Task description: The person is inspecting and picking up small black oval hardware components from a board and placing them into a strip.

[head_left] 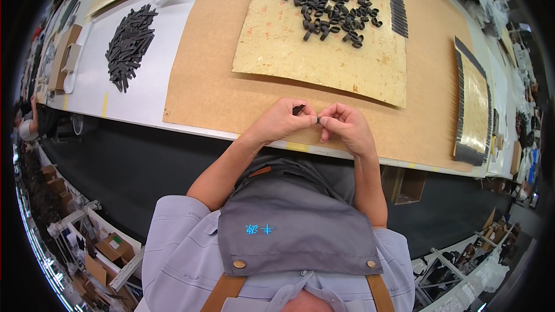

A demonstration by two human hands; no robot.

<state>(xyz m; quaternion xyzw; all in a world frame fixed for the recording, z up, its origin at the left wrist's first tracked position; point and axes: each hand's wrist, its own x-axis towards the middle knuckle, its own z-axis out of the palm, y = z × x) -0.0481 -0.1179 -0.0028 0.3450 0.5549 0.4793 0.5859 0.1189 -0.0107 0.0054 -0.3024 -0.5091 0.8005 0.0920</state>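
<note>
My left hand (284, 121) and my right hand (348, 129) meet just above the near edge of the table. Between their fingertips they pinch a small dark strip (318, 120), mostly hidden by the fingers. More black strips (298, 110) poke out of the curled fingers of my left hand. Beyond my hands, a yellowish board (324, 69) bears a loose heap of small black loops (338, 8). A row of flat black pieces (398, 14) lies along the board's right edge.
Brown sheeting (202, 75) covers the table under the board. Far left, a pile of black strips (132, 46) lies on the white tabletop (173, 23). At the right is another yellowish board (473, 101) edged with black pieces. A cardboard box (65, 58) stands far left.
</note>
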